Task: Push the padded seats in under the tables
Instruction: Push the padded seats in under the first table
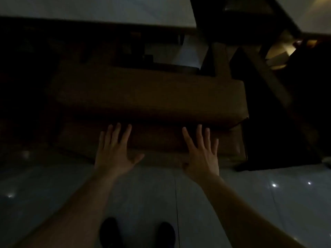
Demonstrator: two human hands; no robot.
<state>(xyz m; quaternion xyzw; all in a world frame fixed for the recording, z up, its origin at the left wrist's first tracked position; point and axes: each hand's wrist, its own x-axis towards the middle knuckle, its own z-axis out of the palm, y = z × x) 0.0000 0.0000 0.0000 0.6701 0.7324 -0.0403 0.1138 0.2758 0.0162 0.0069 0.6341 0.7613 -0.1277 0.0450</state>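
A dim, downward view over a person's two bare forearms reaching forward to a brown padded seat [148, 99]. The seat is a long, low bench with a smooth, leather-like cover, made of a thick upper cushion over a slightly narrower lower block, with rounded corners at its right end. It runs left to right just beyond the fingertips, and its far edge lies close under the near edge of a pale-topped table [100, 11]; how far beneath the table it sits cannot be told in the darkness.

The left hand [114, 151] lies flat, palm down, on the near lower part of the seat, its fingers [125, 135] spread apart and pointing away from the person, tips reaching the shadowed seam under the upper cushion. The right hand [202, 154] rests the same way just to the right, fingers apart and straight, thumb angled inward. Neither hand grips anything; both are open and pressed flat.

Beyond the fingertips, under the table, dark table legs and frame pieces [141, 49] stand behind the seat. Past the right hand's fingers, off the seat's right end, a dark wooden post [265, 74] slants across, with a second table top [311, 11] above it. Behind the wrists, glossy pale floor tiles [232, 203] show small light reflections, and the toes of two dark shoes [138, 233] appear between the forearms.
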